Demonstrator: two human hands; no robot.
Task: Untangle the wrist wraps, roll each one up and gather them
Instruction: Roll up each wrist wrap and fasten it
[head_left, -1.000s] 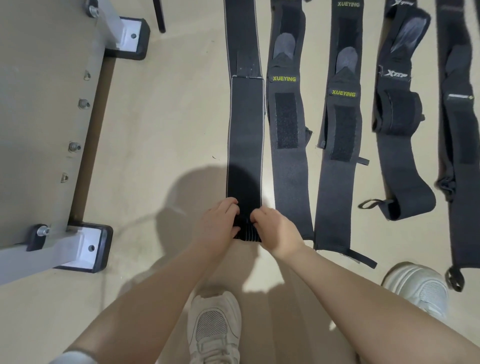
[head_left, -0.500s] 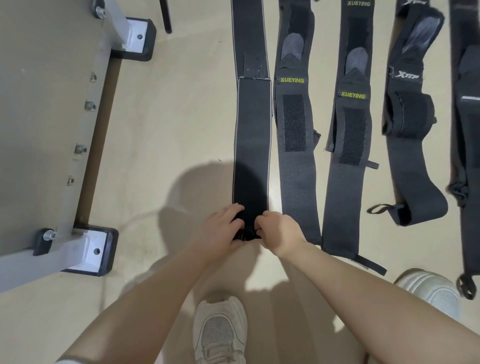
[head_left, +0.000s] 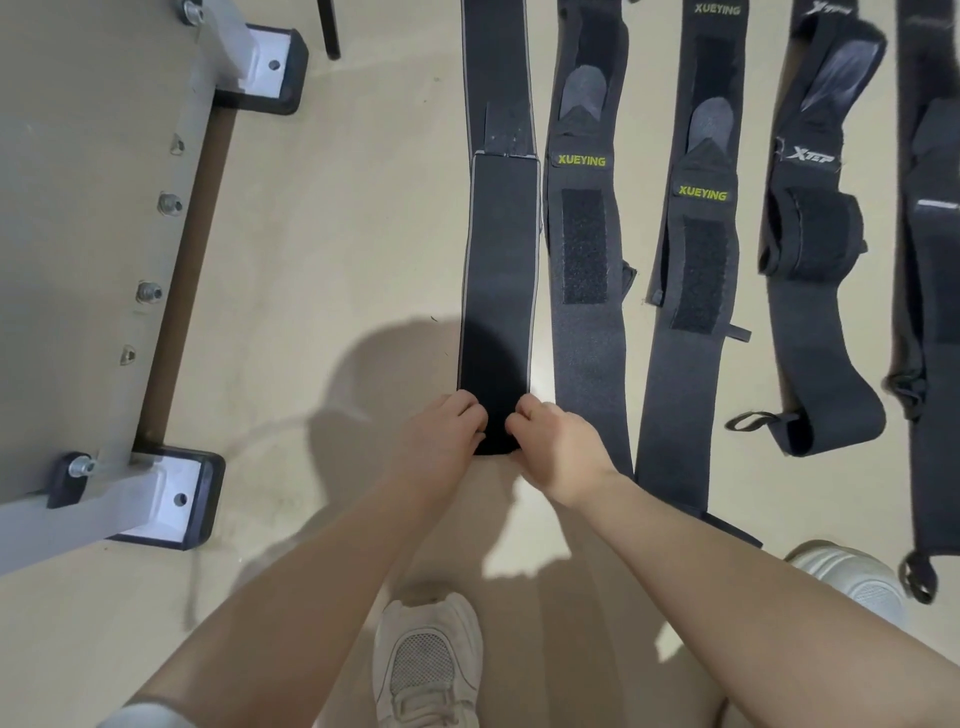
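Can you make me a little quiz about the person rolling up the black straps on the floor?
1. True or false: both hands are on the same wrap.
2. How many wraps show the yellow word XUEYING? A) one B) two C) four
3. Which end of the plain black wrap is being rolled, near or far?

Key
1. True: the left hand and right hand both grip the plain black wrap.
2. B: the first XUEYING wrap and the second XUEYING wrap.
3. The near end, by the left shoe.
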